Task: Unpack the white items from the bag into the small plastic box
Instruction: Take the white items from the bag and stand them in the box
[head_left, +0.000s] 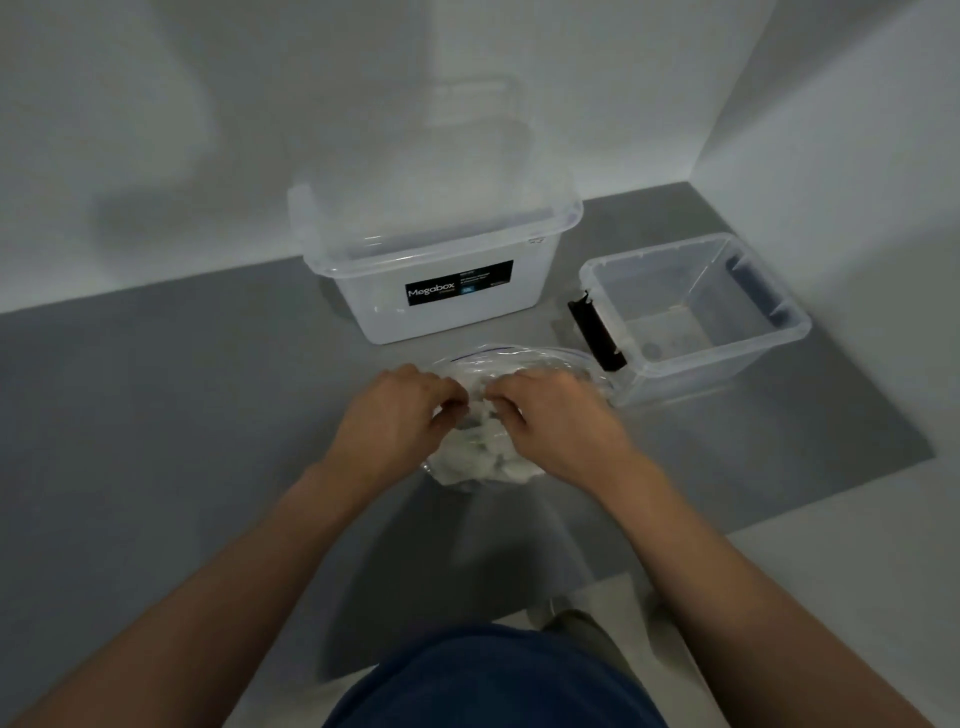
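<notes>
Large lidded clear box (439, 244), Megabox label (459, 283), on grey mat (156, 389) by wall (156, 130).

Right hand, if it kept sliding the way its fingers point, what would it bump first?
The right hand already grips the clear bag of white items, so that comes first. Just beyond, it would likely meet the left hand, though depth is hard to judge.

Pinching a clear bag (524, 359) near its middle with left grip (400, 410) and right grip (553, 415), fingers (451, 400) curled into the plastic. Stuffed with white items (498, 462), lying on a grey mat (208, 395). Just right of it, the small plastic box (727, 375), open-topped, black latch (595, 332) facing the bag. Behind, a larger lidded box (363, 306) labelled Megabox.
</notes>
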